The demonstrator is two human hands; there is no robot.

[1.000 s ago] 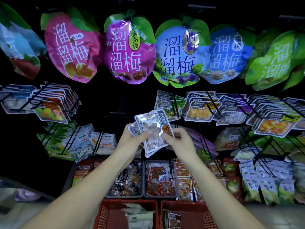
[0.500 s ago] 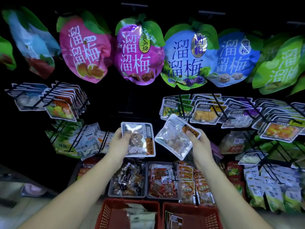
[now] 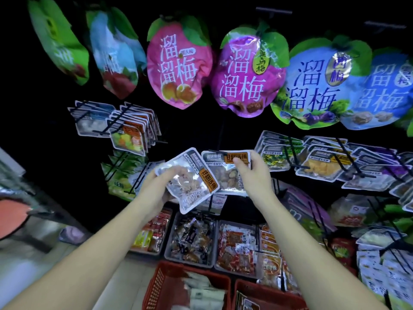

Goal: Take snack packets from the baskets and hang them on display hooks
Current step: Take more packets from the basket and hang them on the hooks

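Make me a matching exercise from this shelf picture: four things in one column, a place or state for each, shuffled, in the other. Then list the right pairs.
Things
1. left hand
2. right hand
3. pink bag showing yellow fruit
4. left red basket

Places or states
A. hangs in the top row
B. grips a tilted packet
C. sits at the bottom edge, pale packets inside
D. holds a level packet at its orange label

Pairs: 1-B, 2-D, 3-A, 4-C

black display wall point(image 3: 196, 135) at back, v. dim light; pale floor point(image 3: 131, 280) lower left.
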